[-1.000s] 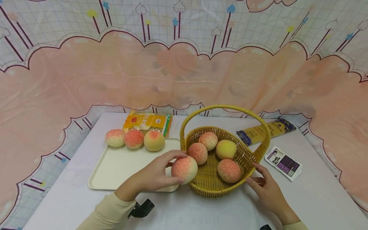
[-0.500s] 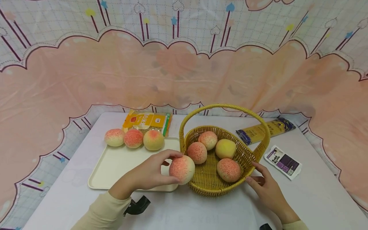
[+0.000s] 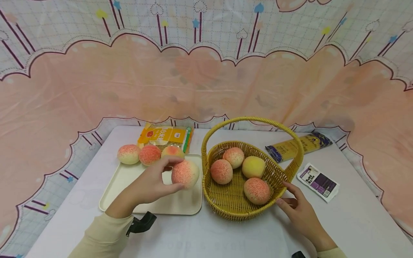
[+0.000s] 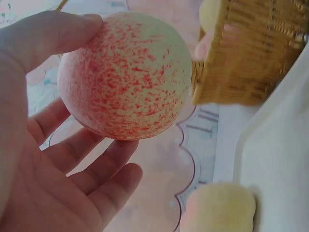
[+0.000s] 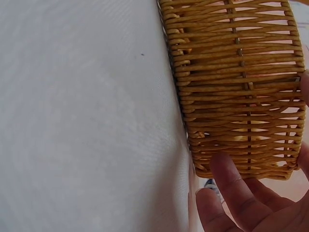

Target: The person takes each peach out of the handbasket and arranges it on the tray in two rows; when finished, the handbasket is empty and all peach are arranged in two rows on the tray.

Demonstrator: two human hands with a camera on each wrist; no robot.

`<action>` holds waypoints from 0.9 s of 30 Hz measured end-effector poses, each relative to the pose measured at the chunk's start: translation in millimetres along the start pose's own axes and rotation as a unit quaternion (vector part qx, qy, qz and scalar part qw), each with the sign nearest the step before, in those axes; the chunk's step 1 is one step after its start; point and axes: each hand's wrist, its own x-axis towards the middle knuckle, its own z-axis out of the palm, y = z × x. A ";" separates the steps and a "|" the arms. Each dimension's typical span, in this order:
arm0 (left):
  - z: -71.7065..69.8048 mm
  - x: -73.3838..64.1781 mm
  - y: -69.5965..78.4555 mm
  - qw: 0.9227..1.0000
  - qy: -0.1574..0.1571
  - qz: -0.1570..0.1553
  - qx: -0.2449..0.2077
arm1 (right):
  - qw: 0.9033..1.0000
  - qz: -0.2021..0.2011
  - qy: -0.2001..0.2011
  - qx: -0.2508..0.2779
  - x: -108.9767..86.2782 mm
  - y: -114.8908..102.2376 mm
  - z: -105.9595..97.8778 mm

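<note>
My left hand (image 3: 146,184) grips a round peach (image 3: 185,174), red-speckled on pale cream, over the right part of a cream tray (image 3: 161,208). In the left wrist view the thumb lies on one side of this peach (image 4: 128,77), fingers on the other. Three more peaches (image 3: 150,155) stand in a row along the tray's back edge. Just right of the tray is a yellow wicker basket (image 3: 230,215) with a tall handle, holding several peaches (image 3: 257,191), one mostly yellow. My right hand (image 3: 301,211) holds the basket's right side, fingers against the woven wall (image 5: 241,96).
Behind the tray lies an orange food packet (image 3: 164,138). A long yellow packet (image 3: 297,147) rests at the back right, with a small white and purple packet (image 3: 318,183) in front. A patterned cloth (image 3: 206,82) hangs behind the white table (image 3: 206,240).
My left hand has carried the peach from the basket's left rim leftward and back, over the tray. The right hand and the basket have stayed in place.
</note>
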 end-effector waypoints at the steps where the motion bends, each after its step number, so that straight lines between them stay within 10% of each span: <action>1: -1.7 1.1 -1.7 1.000 0.006 -0.008 0.002 | 1.000 0.001 0.000 -0.001 -0.2 0.0 0.0; 27: 11.3 58.0 -40.7 0.998 0.009 -0.040 0.058 | 1.000 0.022 -0.002 -0.008 -0.7 0.2 -0.9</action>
